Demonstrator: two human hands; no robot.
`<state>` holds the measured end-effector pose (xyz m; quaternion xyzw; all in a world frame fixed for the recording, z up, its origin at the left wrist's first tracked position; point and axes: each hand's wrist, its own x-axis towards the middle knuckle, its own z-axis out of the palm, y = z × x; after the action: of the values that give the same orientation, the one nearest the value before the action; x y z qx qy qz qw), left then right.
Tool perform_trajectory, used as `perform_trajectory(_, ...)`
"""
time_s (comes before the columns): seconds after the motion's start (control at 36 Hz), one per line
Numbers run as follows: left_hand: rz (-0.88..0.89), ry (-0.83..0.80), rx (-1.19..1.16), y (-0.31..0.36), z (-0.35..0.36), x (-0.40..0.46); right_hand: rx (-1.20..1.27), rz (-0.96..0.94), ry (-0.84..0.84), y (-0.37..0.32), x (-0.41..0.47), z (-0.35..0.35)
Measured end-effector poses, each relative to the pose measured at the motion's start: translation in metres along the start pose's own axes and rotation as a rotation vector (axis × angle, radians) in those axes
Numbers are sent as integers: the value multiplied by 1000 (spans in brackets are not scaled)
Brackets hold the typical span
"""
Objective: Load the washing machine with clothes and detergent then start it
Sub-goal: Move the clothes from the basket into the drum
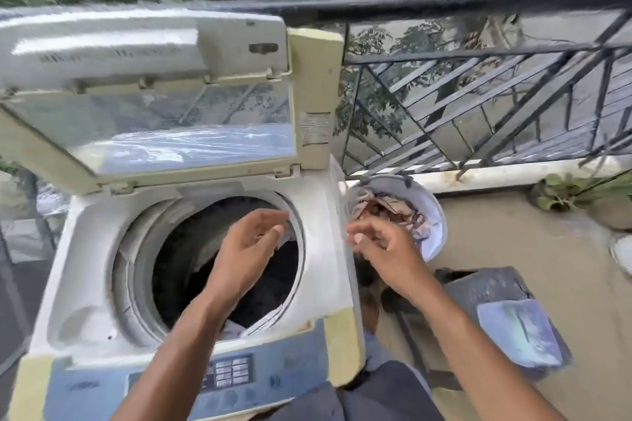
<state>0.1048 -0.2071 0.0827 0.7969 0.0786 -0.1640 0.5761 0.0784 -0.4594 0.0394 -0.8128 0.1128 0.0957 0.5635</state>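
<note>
A top-loading washing machine (191, 270), filling the left and centre of the frame, is shown with its lid (150, 126) raised and its drum (219, 267) partly loaded: dark clothes (270, 287) are seen low in the opening, with a strip of pale fabric at its lower edge. The left hand (249, 243) is held over the drum's right side, fingers loosely spread and grasping nothing. The right hand (383, 246) is held just past the machine's right edge, above a white bucket (434, 215) at centre right, its fingers relaxed and empty as far as the blur allows.

More laundry (390, 212), pale and brownish, is heaped in that bucket, so the loading is judged to be only part done. No detergent can be made out anywhere. The control panel (229, 376), at the bottom centre, is untouched, and the lid must yet be lowered, so adding detergent and starting the machine are judged to remain.

Behind, a black railing (478, 85) is seen across the upper right, with trees beyond.
</note>
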Motion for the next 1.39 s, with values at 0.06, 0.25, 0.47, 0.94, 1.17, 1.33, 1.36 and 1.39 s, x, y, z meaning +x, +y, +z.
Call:
perform_trajectory(0.06, 23, -43, -12, 15, 20, 10, -5, 55, 45, 13, 5, -20)
perform_trajectory(0.25, 66, -197, 66, 57, 103, 68, -30, 234, 105, 67, 40, -80)
perform_trajectory(0.47, -88, -283, 233, 31, 213, 154, -163, 416, 13, 161, 113, -120)
perform_trajectory(0.94, -576, -312, 499, -159, 359, 302, -613, 448, -303, 413, 280, -104)
perform_trajectory(1.17, -558, -278, 531, -212, 380, 345, -788, 436, -321, 472, 324, -69)
perform_trajectory(1.33, -571, -259, 520, -230, 380, 344, -715, 441, -59, 480, 333, -59)
perform_trajectory(1.36, -583, -264, 505, -229, 378, 342, -695, 463, -35, 477, 332, -61)
perform_trajectory(1.39, -591, -269, 494, -229, 377, 339, -668, 479, -15, 472, 330, -64)
